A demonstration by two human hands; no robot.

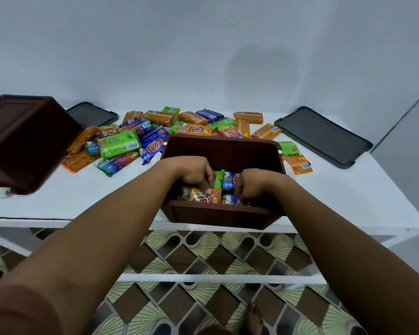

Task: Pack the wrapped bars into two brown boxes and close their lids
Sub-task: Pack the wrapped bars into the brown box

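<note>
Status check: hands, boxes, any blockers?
Left hand pinches orange bar, right hand grips blue bar, inside open brown box. Second brown box tipped over at left. Loose bars piled behind; left lid, right lid off.

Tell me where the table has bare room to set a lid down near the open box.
Bare table lies front-left, between the overturned box and the open box. Another patch lies front-right, in front of the right lid. Behind and left of the open box, loose bars crowd it.
</note>
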